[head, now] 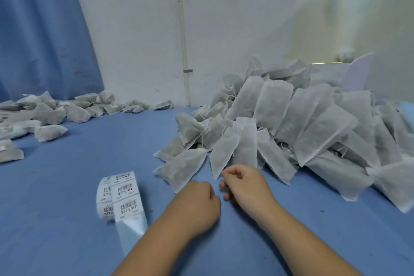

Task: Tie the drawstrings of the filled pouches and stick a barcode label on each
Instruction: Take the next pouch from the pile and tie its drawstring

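Note:
A big heap of filled white pouches (291, 123) with loose drawstrings lies on the blue table at the right. Its nearest pouches (186, 168) reach almost to my hands. A strip of barcode labels (124, 195) lies on the table to the left of my left hand. My left hand (197, 201) is curled into a loose fist on the table and nothing shows in it. Close beside it, my right hand (244, 186) has its fingers curled, just short of the heap's front edge. Nothing is visible in its fingers.
A second, flatter spread of pouches (56, 110) lies at the far left along the blue curtain (40, 29). A white wall (224, 29) with a thin pipe stands behind the table (89, 145). Blue cloth covers the table.

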The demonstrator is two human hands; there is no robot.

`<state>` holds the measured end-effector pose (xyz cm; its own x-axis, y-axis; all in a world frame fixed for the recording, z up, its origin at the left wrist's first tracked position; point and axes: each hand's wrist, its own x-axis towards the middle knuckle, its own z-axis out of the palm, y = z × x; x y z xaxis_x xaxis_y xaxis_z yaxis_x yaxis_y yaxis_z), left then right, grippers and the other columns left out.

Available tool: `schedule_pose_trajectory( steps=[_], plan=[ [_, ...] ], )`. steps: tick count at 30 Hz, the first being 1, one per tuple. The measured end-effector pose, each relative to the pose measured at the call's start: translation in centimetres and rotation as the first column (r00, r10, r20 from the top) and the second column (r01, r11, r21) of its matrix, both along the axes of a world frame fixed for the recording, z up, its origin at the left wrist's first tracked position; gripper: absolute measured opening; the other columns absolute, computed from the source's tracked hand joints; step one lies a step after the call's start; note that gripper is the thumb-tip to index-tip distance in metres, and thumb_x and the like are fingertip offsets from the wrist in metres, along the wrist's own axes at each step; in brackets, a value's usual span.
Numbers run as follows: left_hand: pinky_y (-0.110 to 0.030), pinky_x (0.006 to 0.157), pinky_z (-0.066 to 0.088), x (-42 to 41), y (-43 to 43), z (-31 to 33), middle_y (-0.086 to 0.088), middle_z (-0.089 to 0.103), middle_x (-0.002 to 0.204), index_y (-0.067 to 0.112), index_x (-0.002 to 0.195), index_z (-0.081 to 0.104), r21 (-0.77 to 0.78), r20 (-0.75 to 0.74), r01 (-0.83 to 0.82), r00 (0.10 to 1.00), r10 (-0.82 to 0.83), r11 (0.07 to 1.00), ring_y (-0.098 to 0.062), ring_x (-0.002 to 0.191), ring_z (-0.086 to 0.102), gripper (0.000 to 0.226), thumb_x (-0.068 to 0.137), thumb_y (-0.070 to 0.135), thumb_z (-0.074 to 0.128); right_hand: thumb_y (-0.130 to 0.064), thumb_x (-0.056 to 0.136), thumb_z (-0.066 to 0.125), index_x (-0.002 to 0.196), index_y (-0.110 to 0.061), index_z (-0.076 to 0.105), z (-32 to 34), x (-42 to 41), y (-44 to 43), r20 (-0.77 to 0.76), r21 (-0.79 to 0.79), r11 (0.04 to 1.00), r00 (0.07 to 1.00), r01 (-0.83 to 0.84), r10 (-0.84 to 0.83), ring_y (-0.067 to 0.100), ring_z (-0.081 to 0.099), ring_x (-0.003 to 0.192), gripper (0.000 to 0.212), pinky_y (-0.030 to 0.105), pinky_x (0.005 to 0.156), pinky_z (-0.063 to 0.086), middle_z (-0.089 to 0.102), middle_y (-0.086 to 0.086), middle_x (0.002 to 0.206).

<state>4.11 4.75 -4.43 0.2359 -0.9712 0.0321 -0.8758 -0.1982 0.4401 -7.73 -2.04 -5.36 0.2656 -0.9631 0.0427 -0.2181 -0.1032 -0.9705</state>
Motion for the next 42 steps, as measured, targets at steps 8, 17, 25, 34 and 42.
schedule_pose_trajectory(
  steps=[8, 17, 25, 34, 42],
  plan=[
    [-0.037, 0.078, 0.050, 0.4, -0.1, -0.9, -0.013, 0.057, 0.112, 0.009, 0.098, 0.055, -0.094, -0.012, 0.168, 0.985, -0.170, 0.981, -0.030, 0.095, 0.058, 0.015, 0.095, 0.019, 0.045, -0.032, 0.094, 0.046, 0.085, -0.011, 0.062, 2.7, 7.5, -2.6, -0.433, -0.060, 0.992, 0.898, -0.110, 0.073, 0.020, 0.059, 0.073, 0.028, 0.027, 0.065, 0.041, 0.065, 0.006, 0.080],
    [-0.031, 0.066, 0.042, 1.1, -0.2, -0.8, -0.005, 0.051, 0.091, 0.020, 0.071, 0.041, -0.109, -0.087, 0.195, 0.975, -0.205, 0.975, -0.019, 0.074, 0.049, 0.021, 0.091, 0.015, 0.046, -0.004, 0.088, 0.047, 0.071, -0.002, 0.054, 4.6, 10.5, -3.8, -0.530, 0.199, 0.979, 0.835, -0.048, 0.149, 0.026, 0.052, 0.057, 0.018, 0.027, 0.060, 0.045, 0.058, 0.014, 0.066],
    [-0.036, 0.081, 0.049, 0.9, 0.2, -0.9, -0.004, 0.053, 0.097, 0.013, 0.086, 0.054, -0.097, -0.069, 0.101, 0.992, -0.108, 0.990, -0.022, 0.089, 0.056, 0.017, 0.094, 0.025, 0.046, -0.011, 0.080, 0.061, 0.065, -0.017, 0.045, 5.4, 7.2, -3.1, -0.070, -0.271, 0.962, 0.997, 0.001, -0.021, 0.016, 0.040, 0.060, 0.023, 0.030, 0.059, 0.034, 0.043, -0.002, 0.061],
    [-0.019, 0.061, 0.035, 1.4, -0.4, -0.4, 0.002, 0.052, 0.111, 0.027, 0.098, 0.048, -0.267, -0.295, -0.135, 0.954, 0.053, 0.954, -0.009, 0.082, 0.055, 0.016, 0.091, 0.013, 0.044, -0.016, 0.087, 0.069, 0.079, -0.013, 0.063, 6.7, -2.7, 0.0, 0.238, -0.355, 0.935, 0.969, 0.018, 0.072, 0.012, 0.057, 0.051, 0.010, 0.025, 0.048, 0.042, 0.061, -0.002, 0.064],
    [-0.025, 0.090, 0.049, -0.1, 0.7, 2.1, 0.013, 0.067, 0.106, 0.036, 0.099, 0.063, -0.508, -0.602, -0.149, 0.766, -0.226, 0.848, -0.004, 0.101, 0.063, 0.008, 0.096, 0.038, 0.056, -0.009, 0.085, 0.071, 0.079, -0.019, 0.067, 4.3, -7.3, 1.2, 0.152, -0.329, 0.923, 0.954, -0.199, 0.260, 0.017, 0.057, 0.057, 0.012, 0.027, 0.051, 0.043, 0.063, 0.007, 0.069]
  ],
)
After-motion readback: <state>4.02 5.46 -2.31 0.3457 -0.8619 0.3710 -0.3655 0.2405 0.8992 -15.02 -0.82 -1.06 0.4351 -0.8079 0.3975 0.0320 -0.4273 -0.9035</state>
